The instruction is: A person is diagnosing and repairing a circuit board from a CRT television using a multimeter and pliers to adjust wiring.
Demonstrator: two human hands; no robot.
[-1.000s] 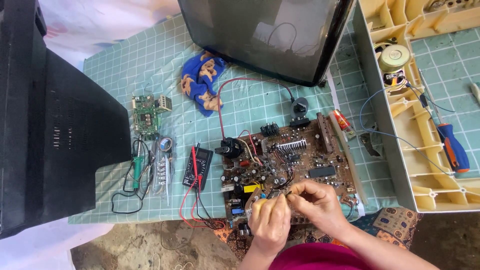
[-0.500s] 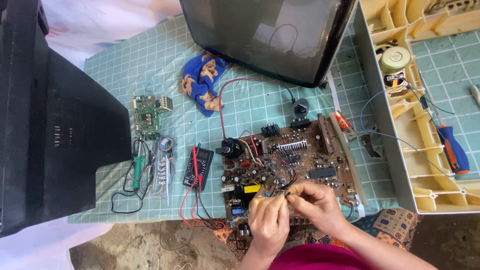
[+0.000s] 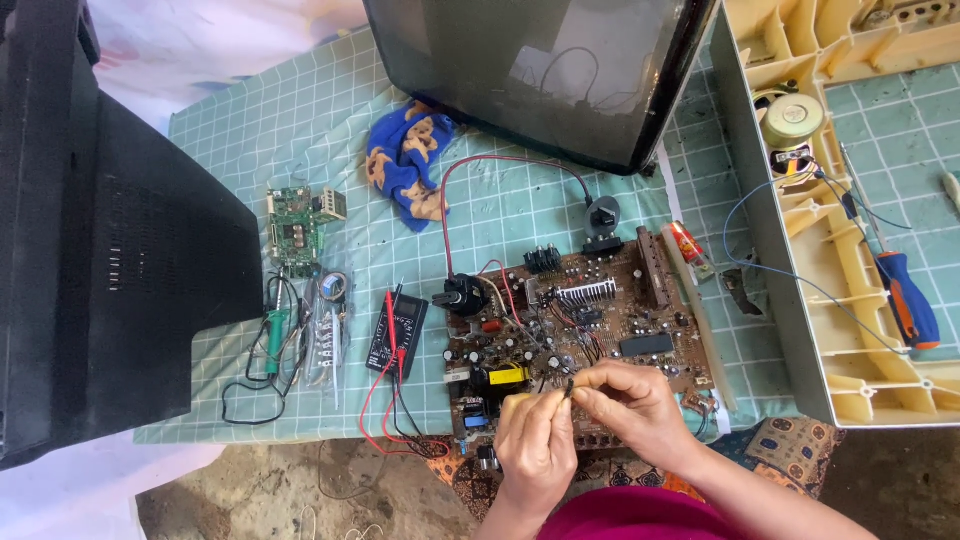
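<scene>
A small dark component (image 3: 568, 388) sits pinched between the fingertips of both hands, just above the near edge of the brown circuit board (image 3: 590, 325) that lies on the green gridded mat (image 3: 300, 130) covering the counter. The left hand (image 3: 535, 440) is closed, thumb and forefinger nipped on the piece from the left; the right hand (image 3: 630, 405) is likewise curled, its fingertips meeting the same piece from the right. Compared with a second ago the hands have hardly shifted: they keep the same pinch over the same corner of the board, so the fine work there seems, as a judgement, to be going on in place rather than finishing. Left of the board lies a black multimeter (image 3: 397, 333) with red and black leads, then a green-handled soldering iron (image 3: 272, 338) and a small green board (image 3: 294, 228). A blue patterned cloth (image 3: 405, 170) lies beyond, near the dark picture tube (image 3: 540, 70). As for containers, the cream plastic casing (image 3: 800, 330) at the right stands open like a tray; it holds a round speaker (image 3: 792, 120) in one compartment and a screwdriver with an orange and blue handle (image 3: 908, 300) lies inside it. A black rear cover (image 3: 110, 250) fills the left.
</scene>
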